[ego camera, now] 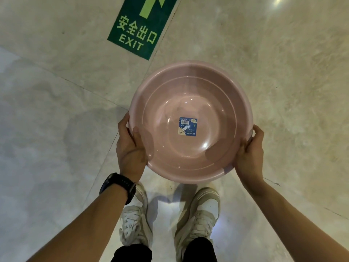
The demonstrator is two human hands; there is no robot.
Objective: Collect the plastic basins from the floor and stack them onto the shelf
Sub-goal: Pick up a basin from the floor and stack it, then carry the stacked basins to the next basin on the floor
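Basin: round, glossy pink plastic basin (190, 121), centre frame, held above the floor.
Left hand (130, 148): clamped on its left rim.
Right hand (249, 152): clamped on its right rim.
Floor: polished marble floor (47, 110); green exit sticker (139, 29) at upper centre.

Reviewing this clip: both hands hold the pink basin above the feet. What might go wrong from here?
The left hand and right hand grip only opposite rim edges of the pink basin, so the smooth plastic may slip. The basin hides part of the glossy floor ahead of the shoes, so a misstep is possible. No shelf is in view.
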